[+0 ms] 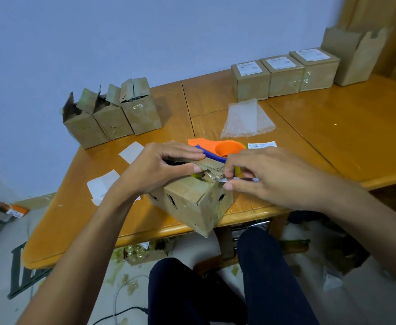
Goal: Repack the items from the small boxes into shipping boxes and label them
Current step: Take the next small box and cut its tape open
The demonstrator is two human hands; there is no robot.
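Observation:
A worn cardboard box (193,202) with small holes in its sides sits tilted at the table's front edge. My left hand (161,168) grips its raised top flap between fingers and thumb. My right hand (269,177) pinches a thin metal blade (250,179) at the flap's torn, taped seam. Something yellow-green shows inside the gap. Three opened small boxes (112,113) stand at the back left. Three sealed, labelled boxes (286,75) stand in a row at the back right.
An orange and blue tape dispenser (225,148) lies just behind the box, next to a printed label (262,144). A bubble-wrap sheet (246,120) lies mid-table. White paper slips (103,184) lie on the left. An open empty carton (354,55) stands far right. Tape scraps litter the floor.

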